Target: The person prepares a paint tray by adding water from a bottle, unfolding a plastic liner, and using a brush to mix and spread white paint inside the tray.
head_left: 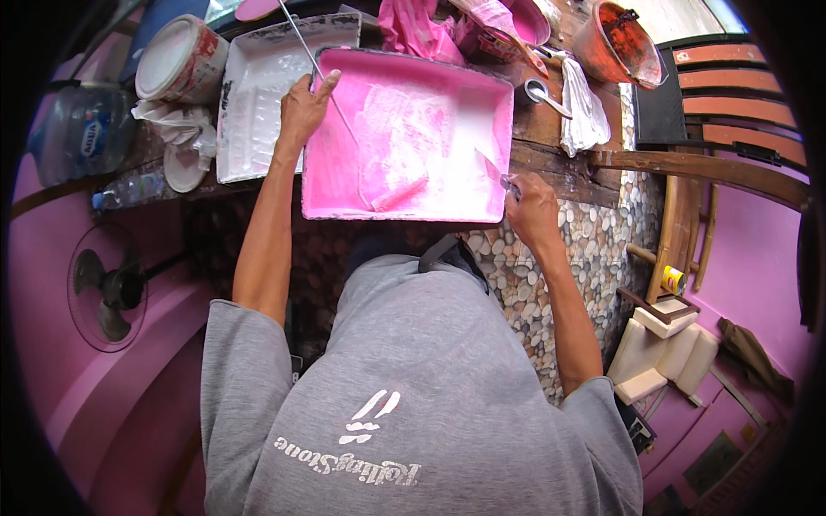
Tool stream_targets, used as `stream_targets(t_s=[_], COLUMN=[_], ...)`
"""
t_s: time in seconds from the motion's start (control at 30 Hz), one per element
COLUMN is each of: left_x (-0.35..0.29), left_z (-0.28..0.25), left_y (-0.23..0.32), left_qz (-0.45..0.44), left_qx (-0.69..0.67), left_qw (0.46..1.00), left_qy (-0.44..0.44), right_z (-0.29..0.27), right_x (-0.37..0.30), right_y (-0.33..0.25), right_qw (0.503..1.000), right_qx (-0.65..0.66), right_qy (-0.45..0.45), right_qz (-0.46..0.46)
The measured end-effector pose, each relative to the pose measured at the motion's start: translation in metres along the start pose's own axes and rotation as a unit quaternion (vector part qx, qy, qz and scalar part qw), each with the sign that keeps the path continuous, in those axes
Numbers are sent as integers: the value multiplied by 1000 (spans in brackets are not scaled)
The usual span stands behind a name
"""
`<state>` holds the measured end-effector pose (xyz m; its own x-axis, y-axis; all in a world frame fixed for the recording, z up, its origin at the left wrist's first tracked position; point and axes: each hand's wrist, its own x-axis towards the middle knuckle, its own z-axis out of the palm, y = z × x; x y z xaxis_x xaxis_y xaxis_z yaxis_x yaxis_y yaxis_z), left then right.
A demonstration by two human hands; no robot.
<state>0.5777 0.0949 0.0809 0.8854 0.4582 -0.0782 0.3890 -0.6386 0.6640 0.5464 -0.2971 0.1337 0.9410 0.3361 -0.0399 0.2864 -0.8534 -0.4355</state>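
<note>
A pink paint tray [314, 185] lies in front of me, smeared with pink and white paint. My left hand [303, 110] is at its left rim, closed around the long thin rod of a paint roller [400, 194]. That roller's pink-coated head rests in the tray's near part. At the tray's right side, my right hand [533, 206] grips the handle of a scraper [492, 169], its blade angled into the tray over the white paint. The fingers partly hide the handle.
A white, paint-stained tray [258, 95] sits left of the pink one, beside a lidded bucket [178, 64] and a water jug [90, 133]. Behind to the right are a small roller [538, 91], a white rag [581, 112] and an orange-stained bucket [602, 47]. A fan [112, 290] stands left.
</note>
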Motion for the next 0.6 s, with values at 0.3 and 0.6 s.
stream_targets(t_s=[0.3, 0.6], left_x=[0, -1], left_z=[1, 0], left_y=[-4, -1], left_qz=[0, -5], left_qx=[-8, -4], left_qw=[1000, 1000], left_qy=[2, 2], right_z=[2, 4], right_x=[25, 48], right_y=[-1, 0], right_qw=[999, 997], right_qx=[-13, -46], right_qy=[9, -17], right_qz=[-47, -67])
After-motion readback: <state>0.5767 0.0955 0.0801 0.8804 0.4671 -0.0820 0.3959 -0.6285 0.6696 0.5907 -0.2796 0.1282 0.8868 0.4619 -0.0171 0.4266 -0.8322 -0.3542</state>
